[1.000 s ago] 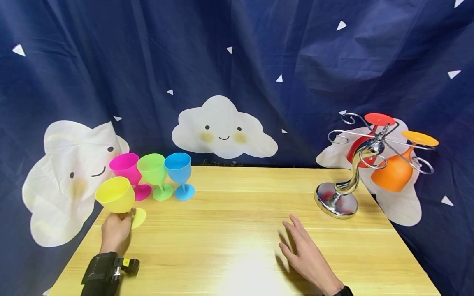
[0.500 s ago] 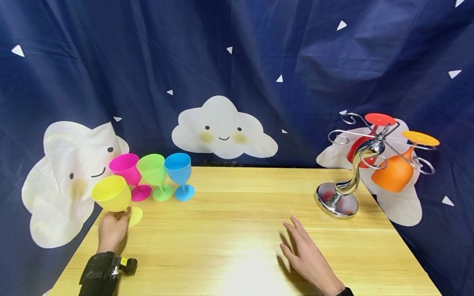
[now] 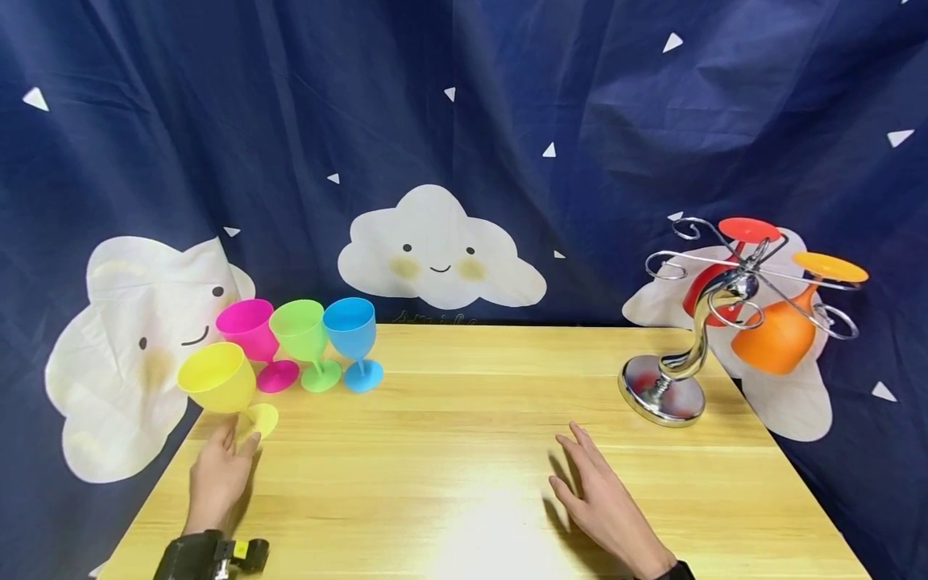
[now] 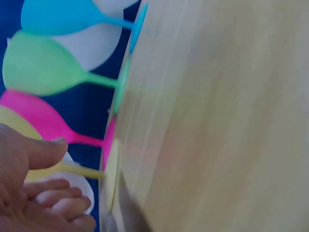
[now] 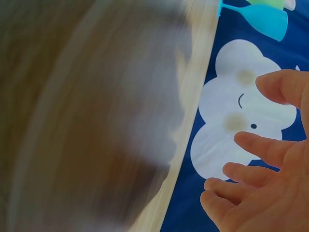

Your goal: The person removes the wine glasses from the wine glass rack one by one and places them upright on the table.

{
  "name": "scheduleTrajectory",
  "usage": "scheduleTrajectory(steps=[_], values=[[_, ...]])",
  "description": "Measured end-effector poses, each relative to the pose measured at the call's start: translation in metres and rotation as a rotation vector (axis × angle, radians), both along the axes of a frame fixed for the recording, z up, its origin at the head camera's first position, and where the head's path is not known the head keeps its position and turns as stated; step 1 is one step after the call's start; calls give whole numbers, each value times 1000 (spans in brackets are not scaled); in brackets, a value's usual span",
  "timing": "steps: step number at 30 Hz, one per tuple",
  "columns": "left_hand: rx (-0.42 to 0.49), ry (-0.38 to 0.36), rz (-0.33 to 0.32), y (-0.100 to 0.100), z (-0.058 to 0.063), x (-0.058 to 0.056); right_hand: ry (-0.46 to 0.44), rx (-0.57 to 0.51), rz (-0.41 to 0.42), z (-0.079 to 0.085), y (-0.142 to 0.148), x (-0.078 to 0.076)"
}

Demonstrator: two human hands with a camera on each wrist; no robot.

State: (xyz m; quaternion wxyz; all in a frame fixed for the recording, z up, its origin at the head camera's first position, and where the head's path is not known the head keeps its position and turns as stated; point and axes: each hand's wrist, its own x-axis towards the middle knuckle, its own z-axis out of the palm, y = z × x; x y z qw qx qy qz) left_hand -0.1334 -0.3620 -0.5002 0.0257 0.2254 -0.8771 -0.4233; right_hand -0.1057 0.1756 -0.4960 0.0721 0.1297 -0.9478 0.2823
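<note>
At the table's left side, a yellow plastic goblet (image 3: 217,379) stands upright on its round foot. My left hand (image 3: 217,475) is just in front of it, thumb and fingers spread apart. The left wrist view has the yellow stem (image 4: 79,170) running between the thumb and the loosely bent fingers, not gripped. Pink (image 3: 250,326), green (image 3: 300,334) and blue (image 3: 351,330) goblets stand in a row behind. My right hand (image 3: 605,507) is held out over the table's right half, fingers relaxed and holding nothing.
On the right stands a chrome goblet rack (image 3: 699,322) with curled wire arms. A red goblet (image 3: 749,230) and an orange goblet (image 3: 779,334) hang upside down from it by their feet. A dark blue curtain (image 3: 464,48) with clouds rises behind the wooden table (image 3: 435,435).
The yellow goblet has shifted slightly left. My left hand has released its stem and drawn back a little toward me. The right hand keeps its place.
</note>
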Motion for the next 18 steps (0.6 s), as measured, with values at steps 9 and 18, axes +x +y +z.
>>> scheduleTrajectory(steps=[9, 18], values=[[-98, 34, -146, 82, 5, 23, -14, 0, 9, 4, -2, -2], [-170, 148, -405, 185, 18, 28, -24, 28, 38, 10, -5, -3]])
